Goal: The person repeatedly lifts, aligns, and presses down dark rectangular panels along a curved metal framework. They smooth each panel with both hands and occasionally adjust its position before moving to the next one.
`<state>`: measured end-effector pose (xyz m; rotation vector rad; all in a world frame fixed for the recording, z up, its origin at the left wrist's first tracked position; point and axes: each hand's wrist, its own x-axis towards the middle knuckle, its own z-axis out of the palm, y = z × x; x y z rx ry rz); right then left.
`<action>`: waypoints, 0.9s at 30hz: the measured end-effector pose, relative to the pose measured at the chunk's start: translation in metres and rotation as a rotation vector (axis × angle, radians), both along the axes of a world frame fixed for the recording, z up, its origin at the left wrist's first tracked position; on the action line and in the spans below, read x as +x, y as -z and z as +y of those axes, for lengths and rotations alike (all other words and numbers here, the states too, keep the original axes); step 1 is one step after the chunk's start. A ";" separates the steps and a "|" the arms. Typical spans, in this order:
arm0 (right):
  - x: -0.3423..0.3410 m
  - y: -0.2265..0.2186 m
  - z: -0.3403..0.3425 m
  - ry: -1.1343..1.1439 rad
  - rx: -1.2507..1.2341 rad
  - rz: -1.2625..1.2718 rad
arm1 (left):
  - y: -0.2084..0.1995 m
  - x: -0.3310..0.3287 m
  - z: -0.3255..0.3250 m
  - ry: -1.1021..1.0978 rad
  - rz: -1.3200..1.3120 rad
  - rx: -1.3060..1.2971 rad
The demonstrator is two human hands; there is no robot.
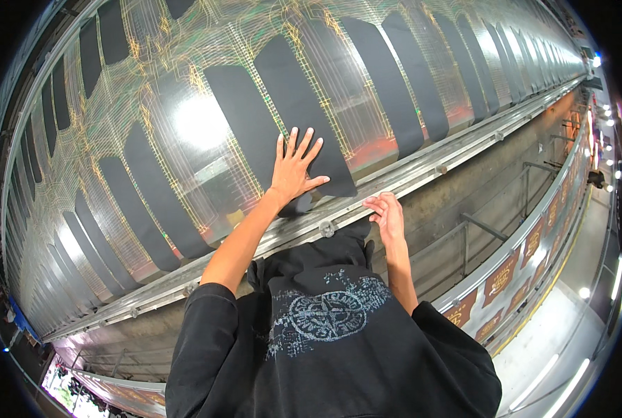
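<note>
Spreading flat with nothing in its grasp, the left hand (295, 171) lies over the lower part of a long black matte strip (297, 90) on a glossy, yellow-and-green-lined panel (346, 115). The right hand (389, 217) half curls beside the straight silver metal rail (422, 171) (whether it pinches anything, I cannot tell). The step looks like pressing or smoothing; the next move seems to call for light, even palm contact.

Got a long curved grey barrier (518, 259) on the right, dotted with brown panels (501, 276). Lit by white strip lights (566, 388) lower right, plus small round lights (608, 107) farther up the edge.
</note>
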<state>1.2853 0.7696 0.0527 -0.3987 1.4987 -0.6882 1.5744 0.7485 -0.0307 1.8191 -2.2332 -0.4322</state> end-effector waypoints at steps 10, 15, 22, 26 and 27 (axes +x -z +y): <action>-0.003 0.003 -0.001 -0.033 -0.067 -0.067 | -0.028 0.063 0.013 0.312 0.103 0.183; 0.004 0.026 -0.005 0.065 -0.074 -0.163 | -0.032 0.071 0.036 0.212 0.083 0.260; 0.057 0.030 0.003 -0.023 0.013 -0.463 | -0.032 0.061 0.036 0.140 0.056 0.276; 0.071 0.039 0.016 -0.201 0.091 -0.610 | -0.036 0.052 0.036 0.124 -0.034 0.295; 0.071 0.038 0.017 -0.203 0.071 -0.587 | -0.037 0.048 0.036 0.114 -0.081 0.309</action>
